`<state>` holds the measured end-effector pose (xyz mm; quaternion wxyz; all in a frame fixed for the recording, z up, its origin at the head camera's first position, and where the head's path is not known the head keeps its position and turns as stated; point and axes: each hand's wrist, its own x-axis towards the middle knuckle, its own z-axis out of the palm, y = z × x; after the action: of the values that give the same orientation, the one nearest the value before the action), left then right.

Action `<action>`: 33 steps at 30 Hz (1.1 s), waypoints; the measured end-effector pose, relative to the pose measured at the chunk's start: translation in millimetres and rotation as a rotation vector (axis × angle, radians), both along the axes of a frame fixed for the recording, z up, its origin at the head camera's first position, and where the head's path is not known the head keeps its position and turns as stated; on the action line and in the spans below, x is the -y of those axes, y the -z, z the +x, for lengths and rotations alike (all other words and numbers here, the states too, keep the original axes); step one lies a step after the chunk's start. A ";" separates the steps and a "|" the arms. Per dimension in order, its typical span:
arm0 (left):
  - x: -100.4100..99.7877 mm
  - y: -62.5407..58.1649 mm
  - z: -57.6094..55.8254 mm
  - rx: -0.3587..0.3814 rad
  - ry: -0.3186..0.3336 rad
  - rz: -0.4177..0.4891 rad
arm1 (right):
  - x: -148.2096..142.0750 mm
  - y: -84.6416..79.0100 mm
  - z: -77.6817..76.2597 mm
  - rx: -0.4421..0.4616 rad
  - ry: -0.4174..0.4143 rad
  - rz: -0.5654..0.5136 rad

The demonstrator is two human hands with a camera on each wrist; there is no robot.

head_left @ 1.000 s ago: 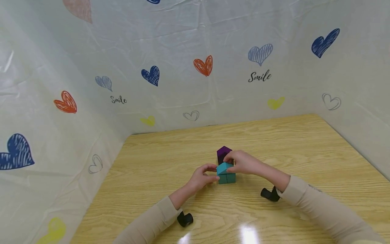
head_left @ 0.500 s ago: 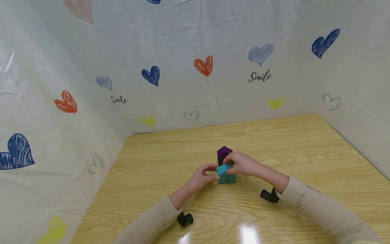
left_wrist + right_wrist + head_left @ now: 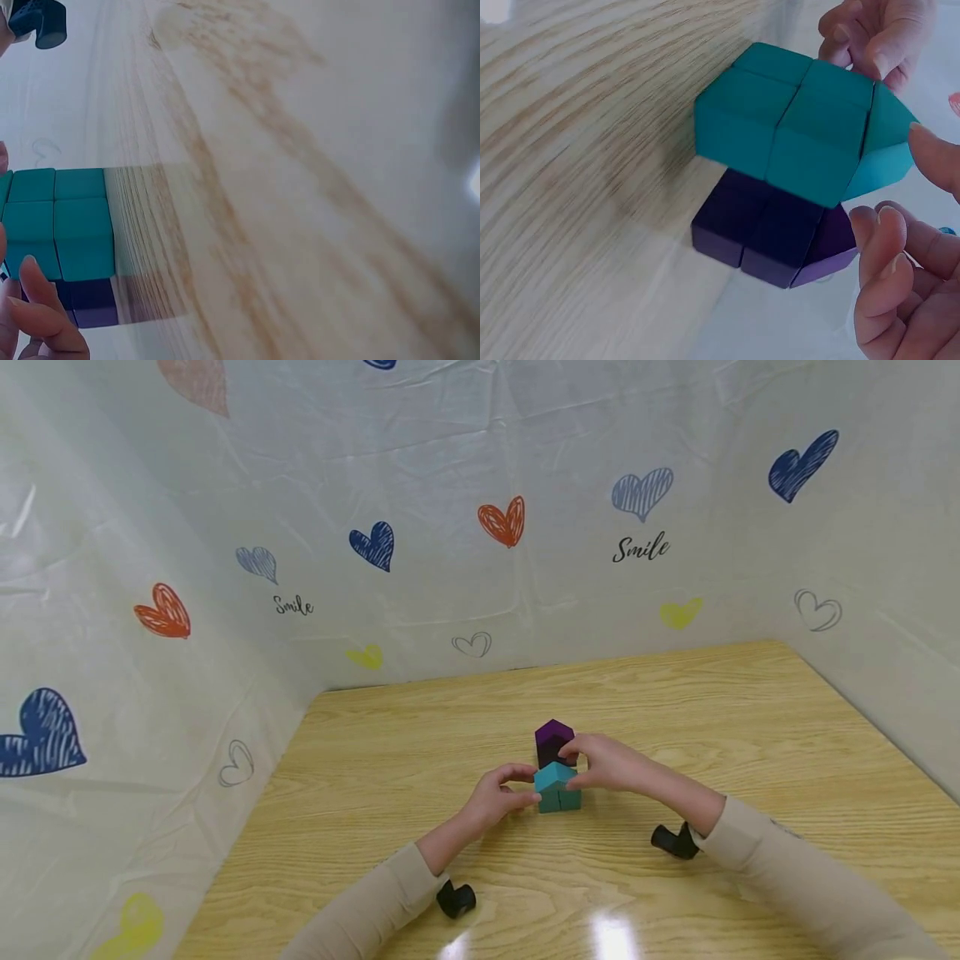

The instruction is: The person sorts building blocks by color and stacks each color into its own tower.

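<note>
A teal triangular prism block (image 3: 555, 775) lies on top of two teal blocks (image 3: 560, 800), making a small house shape. My right hand (image 3: 611, 764) is at the prism's right side. In the right wrist view its thumb (image 3: 934, 154) meets the prism's edge, while the other fingers sit apart from it, below. My left hand (image 3: 495, 797) spreads thumb and fingers at the left side of the teal stack, thumb tip at or near a lower block. Directly behind stands a similar purple stack (image 3: 553, 732), partly hidden by the teal one and my right hand.
The wooden table (image 3: 420, 727) stretches around the stacks. A white sheet (image 3: 420, 468) printed with hearts and "Smile" hangs behind and at both sides. Black camera mounts (image 3: 456, 900) stick out below both wrists, low over the tabletop.
My right hand has shifted slightly to the right, its fingers loosening from the prism. The prism has turned and settled squarely over the lower blocks. My left hand has barely moved.
</note>
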<state>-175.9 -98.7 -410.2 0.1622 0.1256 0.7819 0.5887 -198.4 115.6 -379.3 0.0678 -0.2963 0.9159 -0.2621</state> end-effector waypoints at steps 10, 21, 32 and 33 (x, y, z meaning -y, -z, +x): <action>-1.9 -3.1 1.0 -0.004 -0.021 -0.011 | -12.4 13.6 1.0 0.040 0.034 0.043; -2.9 -1.3 -1.2 -0.004 -0.023 0.003 | -13.8 15.5 -0.6 0.017 0.002 -0.008; -2.7 14.1 -12.8 0.002 -0.016 -0.005 | -14.5 18.7 -0.3 0.051 -0.017 -0.088; -2.4 17.7 -14.5 0.002 -0.017 -0.005 | -14.2 18.9 0.0 0.073 -0.013 -0.099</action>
<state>-190.4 -96.3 -427.8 0.1583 0.1183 0.7841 0.5883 -198.4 129.8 -398.2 0.0880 -0.2956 0.8968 -0.3172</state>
